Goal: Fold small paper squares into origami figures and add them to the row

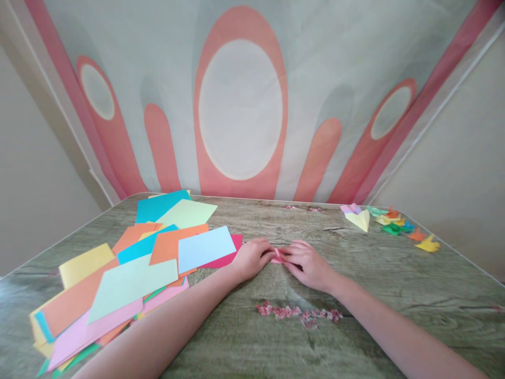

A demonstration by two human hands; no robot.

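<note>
A small folded piece of pink paper (278,256) lies on the table at the middle, between my two hands. My left hand (254,258) grips its left side with the fingers pressed together. From the other side, my right hand (306,265) pinches the paper's right edge. The fingertips cover much of the folds, so the paper's full shape is hidden. Just left of my left hand, a red sheet (226,252) sticks out from under a light blue sheet (205,248).
A loose pile of coloured paper sheets (132,287) spreads over the left of the wood-patterned table (379,316). At the far right sit a cream folded paper (358,218) and several small coloured folded papers, among them a yellow one (428,243). A printed backdrop (240,187) stands behind.
</note>
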